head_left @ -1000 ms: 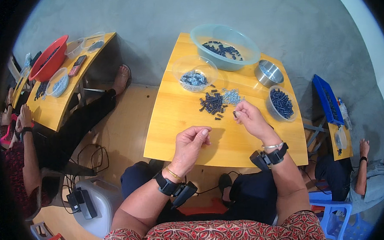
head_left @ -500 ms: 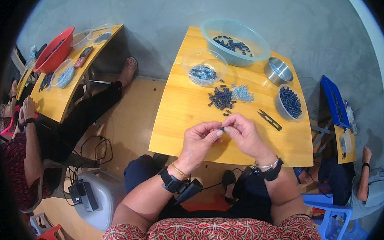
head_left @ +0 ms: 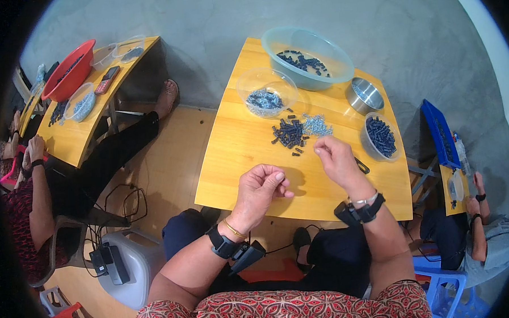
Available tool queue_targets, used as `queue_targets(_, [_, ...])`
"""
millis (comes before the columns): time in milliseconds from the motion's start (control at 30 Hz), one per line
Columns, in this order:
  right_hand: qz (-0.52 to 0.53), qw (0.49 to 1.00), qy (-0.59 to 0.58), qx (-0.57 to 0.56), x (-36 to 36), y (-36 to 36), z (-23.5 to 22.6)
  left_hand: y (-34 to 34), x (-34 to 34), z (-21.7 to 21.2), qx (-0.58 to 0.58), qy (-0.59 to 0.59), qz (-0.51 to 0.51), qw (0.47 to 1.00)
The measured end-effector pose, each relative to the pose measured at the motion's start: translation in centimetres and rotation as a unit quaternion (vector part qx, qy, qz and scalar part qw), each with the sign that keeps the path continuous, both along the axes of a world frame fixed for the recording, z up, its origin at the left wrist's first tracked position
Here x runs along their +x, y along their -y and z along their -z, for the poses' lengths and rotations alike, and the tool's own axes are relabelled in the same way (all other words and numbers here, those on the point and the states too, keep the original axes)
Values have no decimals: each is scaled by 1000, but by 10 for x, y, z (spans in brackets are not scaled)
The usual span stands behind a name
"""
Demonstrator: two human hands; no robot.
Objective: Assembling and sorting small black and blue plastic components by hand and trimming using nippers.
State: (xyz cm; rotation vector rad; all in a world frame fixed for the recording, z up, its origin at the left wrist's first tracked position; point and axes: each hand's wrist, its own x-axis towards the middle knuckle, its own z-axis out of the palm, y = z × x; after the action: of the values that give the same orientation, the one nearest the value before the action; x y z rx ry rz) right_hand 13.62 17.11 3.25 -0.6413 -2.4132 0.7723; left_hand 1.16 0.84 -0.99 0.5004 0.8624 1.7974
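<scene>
My left hand (head_left: 260, 191) is curled above the near part of the yellow table, its thumb pressed to the bent fingers; any small piece inside is hidden. My right hand (head_left: 338, 160) hovers farther forward, fingertips pinched together just short of a pile of small silvery metal pieces (head_left: 317, 125). Whether something is in that pinch cannot be made out. Beside the silvery pile lies a heap of short dark plastic pieces (head_left: 289, 133). Black thread snips (head_left: 362, 165) lie partly covered by my right hand.
Round the piles stand a clear bowl (head_left: 267, 90) of mixed pieces, a pale blue basin (head_left: 309, 57), a steel bowl (head_left: 365, 95) and a clear tub (head_left: 380, 136) of dark pieces. People sit at tables left and right. A grey stool (head_left: 131, 266) is left of me.
My hands, together before over a small dark piece, have come apart. The right one has moved forward toward the silvery pile and now covers part of the snips; the dark piece no longer shows.
</scene>
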Motion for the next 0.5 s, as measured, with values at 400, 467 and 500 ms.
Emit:
queue_targets(400, [-57, 987, 133, 66, -20, -35, 12, 0, -2, 1, -4, -93, -21, 995])
queue_targets(467, [-59, 987, 138, 59, -21, -35, 12, 0, -2, 1, -4, -93, -20, 995])
queue_targets(500, [-56, 985, 148, 64, -22, -34, 10, -1, -1, 0, -3, -94, -18, 995])
